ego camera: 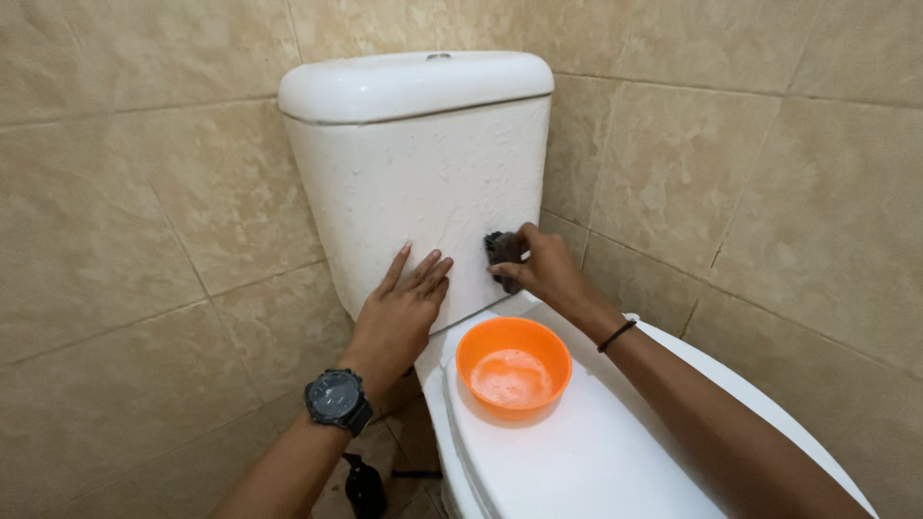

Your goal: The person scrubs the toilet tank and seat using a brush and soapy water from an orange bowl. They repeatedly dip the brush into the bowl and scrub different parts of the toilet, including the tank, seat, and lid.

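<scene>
orange bowl (513,366) on closed toilet lid (596,452) | beige tiled wall (144,192)

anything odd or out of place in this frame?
An orange bowl of pale soapy liquid sits on the closed toilet lid, an unusual perch. The tank front is smeared with streaky foam where the right hand presses a dark scrubber. No spill or damage shows.

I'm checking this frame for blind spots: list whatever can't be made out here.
- Head view: dark scrubber, mostly covered by the right hand; its kind is unclear.
- Toilet front, cut off by the bottom edge.
- Dark object on the floor, cut by the edge, shadowed.
- Orange bowl contents: pale liquid, unidentifiable.
</scene>
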